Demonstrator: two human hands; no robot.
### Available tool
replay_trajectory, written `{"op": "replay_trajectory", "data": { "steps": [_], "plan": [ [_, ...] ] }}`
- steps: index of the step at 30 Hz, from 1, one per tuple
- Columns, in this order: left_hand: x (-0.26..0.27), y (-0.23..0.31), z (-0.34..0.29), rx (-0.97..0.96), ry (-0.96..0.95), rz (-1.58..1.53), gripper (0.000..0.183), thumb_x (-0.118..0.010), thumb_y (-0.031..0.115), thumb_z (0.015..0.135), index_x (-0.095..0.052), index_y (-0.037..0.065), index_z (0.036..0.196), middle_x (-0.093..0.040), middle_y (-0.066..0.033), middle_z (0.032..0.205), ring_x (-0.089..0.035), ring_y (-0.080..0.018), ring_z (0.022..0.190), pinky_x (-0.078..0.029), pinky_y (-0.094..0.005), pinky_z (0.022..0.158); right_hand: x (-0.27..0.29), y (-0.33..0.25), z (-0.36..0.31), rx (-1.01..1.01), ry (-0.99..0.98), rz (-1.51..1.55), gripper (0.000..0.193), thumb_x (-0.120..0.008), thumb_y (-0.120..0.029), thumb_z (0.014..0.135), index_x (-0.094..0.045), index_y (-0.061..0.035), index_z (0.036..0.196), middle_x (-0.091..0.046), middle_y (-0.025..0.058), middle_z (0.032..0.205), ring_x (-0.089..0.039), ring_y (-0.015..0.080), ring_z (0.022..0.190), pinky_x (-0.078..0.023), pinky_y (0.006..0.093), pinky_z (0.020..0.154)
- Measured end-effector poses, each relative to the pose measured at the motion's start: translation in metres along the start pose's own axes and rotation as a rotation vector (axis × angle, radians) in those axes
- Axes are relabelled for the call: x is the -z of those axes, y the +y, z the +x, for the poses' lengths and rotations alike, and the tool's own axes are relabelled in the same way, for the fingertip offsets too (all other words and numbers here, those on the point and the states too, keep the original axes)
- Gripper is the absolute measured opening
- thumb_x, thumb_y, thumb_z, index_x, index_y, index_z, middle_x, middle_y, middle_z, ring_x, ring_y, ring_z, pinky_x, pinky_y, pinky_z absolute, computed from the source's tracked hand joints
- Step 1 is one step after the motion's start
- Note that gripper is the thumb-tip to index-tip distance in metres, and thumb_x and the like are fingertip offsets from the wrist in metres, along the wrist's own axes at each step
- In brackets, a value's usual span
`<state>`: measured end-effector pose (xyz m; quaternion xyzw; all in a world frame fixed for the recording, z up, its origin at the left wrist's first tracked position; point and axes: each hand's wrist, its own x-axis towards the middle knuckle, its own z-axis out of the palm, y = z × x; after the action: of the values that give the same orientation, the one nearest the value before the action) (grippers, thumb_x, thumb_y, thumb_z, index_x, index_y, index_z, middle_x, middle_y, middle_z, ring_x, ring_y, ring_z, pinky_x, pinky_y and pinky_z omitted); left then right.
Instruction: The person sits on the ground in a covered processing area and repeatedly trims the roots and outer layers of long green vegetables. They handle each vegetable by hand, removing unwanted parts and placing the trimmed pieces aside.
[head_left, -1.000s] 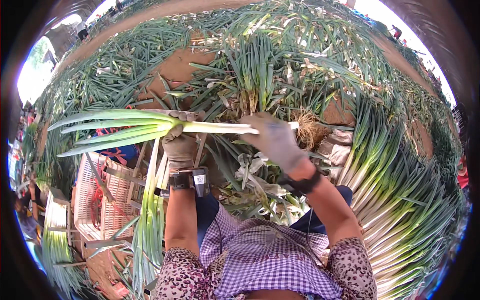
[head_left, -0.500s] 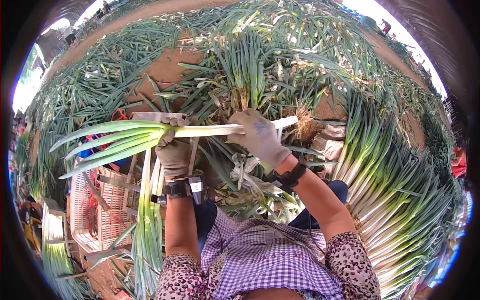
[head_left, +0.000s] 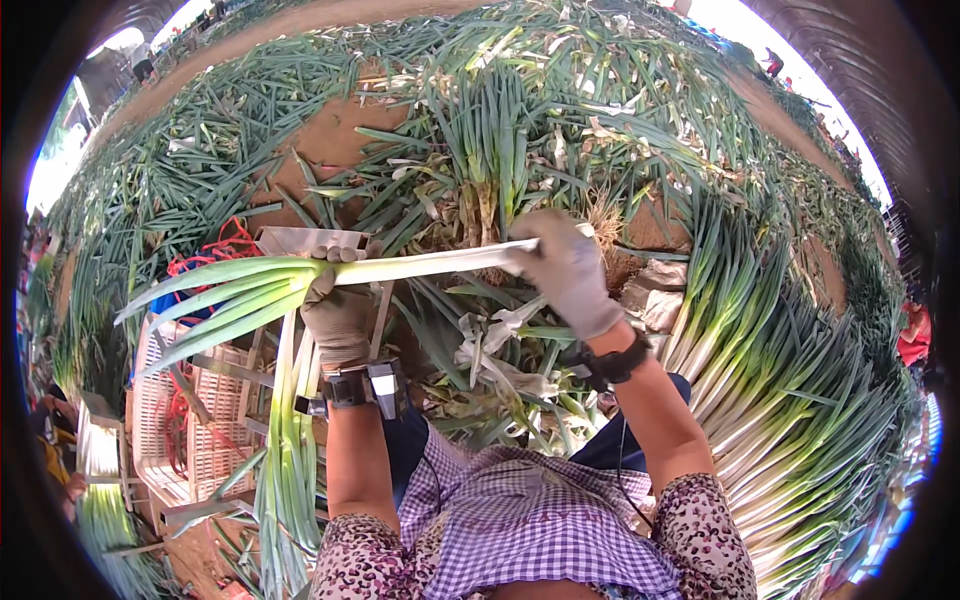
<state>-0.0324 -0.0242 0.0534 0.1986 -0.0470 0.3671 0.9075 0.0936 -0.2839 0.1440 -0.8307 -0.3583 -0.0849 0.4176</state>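
A long green onion [head_left: 430, 263] lies level across my body, its fanned leaves to the left and its white shank to the right. Gloved and closed, my left hand [head_left: 337, 305] grips it where the leaves split from the shank. My right hand [head_left: 568, 275], also gloved, closes round the white end; its fingers are partly hidden, as is the root end. Tan, hairy roots [head_left: 603, 222] show just beyond the right hand; whether they belong to this onion I cannot tell. Below my left hand, several onions [head_left: 290, 450] with pale shanks rest against a metal frame.
A row of cleaned green onions [head_left: 770, 420] fans out at right. A pale plastic basket [head_left: 215, 430] with red straps stands at left, near another onion bundle [head_left: 100, 450]. An uncleaned bunch [head_left: 487, 150] lies ahead among stripped leaves [head_left: 210, 150] on brown soil.
My right hand has slid right along the shank to its white end. My left hand keeps its grip and has shifted slightly left and down.
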Motion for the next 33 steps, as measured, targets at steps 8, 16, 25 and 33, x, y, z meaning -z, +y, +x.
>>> {"op": "replay_trajectory", "data": {
  "steps": [8,16,25,33],
  "plan": [
    [-0.002,-0.011,0.001,0.064,0.020,-0.058,0.035,-0.058,-0.002,0.074,-0.057,0.009,0.107,-0.057,-0.0060,0.094,-0.059,-0.0249,0.094,-0.037,-0.0647,0.107,-0.072,-0.004,0.000,0.372,-0.060,-0.309,0.021,-0.077,-0.026,0.072,-0.063,-0.0170,0.085,-0.056,0.0010,0.091,-0.063,0.0200,0.079,-0.052,0.0349,0.065],
    [-0.001,-0.005,-0.004,0.077,0.101,-0.093,0.034,-0.057,-0.003,0.076,-0.055,0.007,0.108,-0.058,-0.0068,0.096,-0.059,-0.0257,0.095,-0.038,-0.0609,0.108,-0.073,-0.016,0.005,0.330,-0.035,-0.203,0.022,-0.078,-0.022,0.073,-0.063,-0.0149,0.086,-0.059,0.0028,0.091,-0.065,0.0230,0.078,-0.051,0.0339,0.063],
    [-0.001,-0.005,-0.004,0.111,0.099,-0.223,0.037,-0.057,-0.008,0.073,-0.058,0.003,0.108,-0.061,-0.0110,0.097,-0.061,-0.0284,0.095,-0.049,-0.0488,0.100,-0.078,-0.021,0.002,0.284,-0.017,-0.185,0.022,-0.081,-0.020,0.069,-0.064,-0.0141,0.081,-0.057,0.0013,0.088,-0.064,0.0228,0.072,-0.052,0.0359,0.064],
    [0.002,-0.007,-0.004,0.114,0.223,-0.199,0.033,-0.057,-0.009,0.076,-0.059,0.003,0.107,-0.061,-0.0104,0.098,-0.061,-0.0282,0.096,-0.052,-0.0433,0.097,-0.092,-0.010,0.001,0.380,-0.030,-0.329,0.018,-0.076,-0.016,0.072,-0.060,-0.0125,0.079,-0.058,0.0018,0.088,-0.065,0.0230,0.072,-0.052,0.0346,0.060]
  ]
}}
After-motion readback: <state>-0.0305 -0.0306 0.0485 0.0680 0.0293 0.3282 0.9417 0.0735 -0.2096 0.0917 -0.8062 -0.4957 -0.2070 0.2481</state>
